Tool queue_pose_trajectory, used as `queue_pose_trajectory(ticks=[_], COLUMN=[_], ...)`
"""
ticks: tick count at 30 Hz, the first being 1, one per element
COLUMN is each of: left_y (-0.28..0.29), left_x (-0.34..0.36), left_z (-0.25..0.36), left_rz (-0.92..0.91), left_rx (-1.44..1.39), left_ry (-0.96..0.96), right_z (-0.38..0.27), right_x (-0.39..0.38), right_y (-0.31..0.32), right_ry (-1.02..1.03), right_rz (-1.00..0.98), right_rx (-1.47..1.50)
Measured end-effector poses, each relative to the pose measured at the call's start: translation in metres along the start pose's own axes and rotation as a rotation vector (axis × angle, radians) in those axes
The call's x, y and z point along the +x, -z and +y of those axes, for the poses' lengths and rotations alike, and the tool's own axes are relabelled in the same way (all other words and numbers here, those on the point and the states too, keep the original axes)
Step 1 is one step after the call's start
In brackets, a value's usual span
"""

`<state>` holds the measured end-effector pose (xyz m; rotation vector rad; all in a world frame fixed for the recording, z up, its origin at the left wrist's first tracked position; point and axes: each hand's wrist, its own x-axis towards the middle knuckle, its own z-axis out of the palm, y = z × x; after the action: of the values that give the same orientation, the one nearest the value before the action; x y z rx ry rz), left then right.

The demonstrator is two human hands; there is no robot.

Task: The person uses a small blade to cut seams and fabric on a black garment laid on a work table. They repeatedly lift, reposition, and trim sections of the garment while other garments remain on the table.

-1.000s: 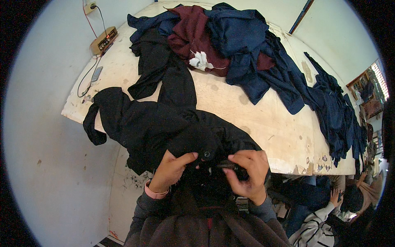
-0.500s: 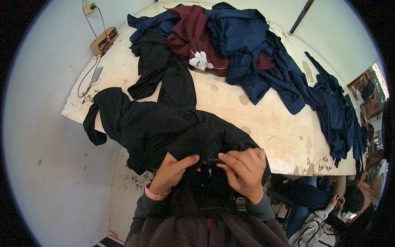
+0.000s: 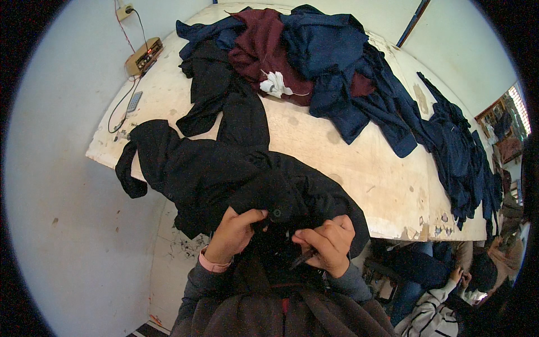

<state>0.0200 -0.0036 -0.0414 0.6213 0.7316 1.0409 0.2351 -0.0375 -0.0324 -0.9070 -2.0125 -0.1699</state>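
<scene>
A black garment (image 3: 208, 174) lies bunched over the table's near edge and hangs down in front of me. My left hand (image 3: 231, 235) pinches its edge between thumb and fingers, close beside a small round dark button (image 3: 276, 213). Closed around a small, slim dark tool (image 3: 304, 259), my right hand (image 3: 330, 244) is to the right of the button and apart from it. The tool's end sticks out below the fingers toward me; its exact kind is not clear. The cloth below both hands is too dark to make out.
Navy garments (image 3: 323, 42), a maroon cloth (image 3: 255, 42) and a white scrap (image 3: 274, 84) pile up across the pale table (image 3: 359, 168). More navy clothing (image 3: 455, 151) hangs over its right side. A radio-like box (image 3: 144, 56) and remote (image 3: 134, 101) are left. Another person (image 3: 432, 306) is lower right.
My right hand has drawn back from the button, slightly right and down, and the tool in it now points toward me. The button shows uncovered. My left hand stays nearly in place.
</scene>
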Motion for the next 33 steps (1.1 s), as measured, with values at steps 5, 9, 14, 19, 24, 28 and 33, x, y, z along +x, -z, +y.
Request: queue_pose_trajectory(ticks=[5, 9, 14, 19, 24, 28, 33], left_y=[0.005, 0.003, 0.004, 0.001, 0.003, 0.003, 0.0], left_x=[0.002, 0.002, 0.002, 0.0, 0.001, 0.002, 0.001], left_z=[-0.001, 0.0, 0.0, 0.003, 0.002, 0.001, 0.002], left_rz=[-0.043, -0.04, -0.041, -0.053, -0.043, -0.061, -0.048], left_rx=[-0.064, -0.096, -0.109, -0.118, -0.104, -0.112, -0.113], left_ry=[-0.023, -0.004, 0.008, 0.015, 0.031, 0.038, 0.045], right_z=[-0.002, 0.014, 0.015, 0.017, 0.017, 0.017, 0.017], right_x=[0.024, 0.013, 0.017, 0.017, 0.017, 0.016, 0.015], right_y=[0.008, 0.005, -0.002, -0.003, -0.002, -0.002, -0.001], right_ry=[-0.208, -0.057, 0.022, 0.069, 0.106, 0.106, 0.118], right_rz=[0.017, -0.015, 0.028, 0.038, 0.019, 0.044, 0.057], right_rx=[0.109, -0.096, -0.105, -0.13, -0.15, -0.15, -0.136])
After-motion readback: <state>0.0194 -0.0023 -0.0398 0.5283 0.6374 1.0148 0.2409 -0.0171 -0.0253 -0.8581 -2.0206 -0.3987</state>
